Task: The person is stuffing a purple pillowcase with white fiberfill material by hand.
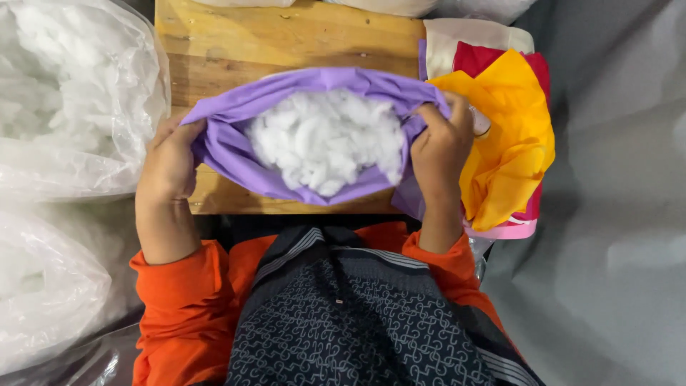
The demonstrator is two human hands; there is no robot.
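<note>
A purple fabric cover [236, 154] lies open on a wooden table [286, 39], its mouth facing me and packed with white fibre stuffing [325, 139]. My left hand [168, 161] grips the cover's left edge. Gripping the right edge is my right hand [439, 146]. Both hands hold the opening apart, and the stuffing bulges out between them.
Large clear plastic bags of white stuffing [68, 93] sit on the left, another bag [43, 286] lower down. A pile of yellow, red and pink fabric covers [511, 143] lies right of the table. Grey sheeting [614, 214] covers the right side.
</note>
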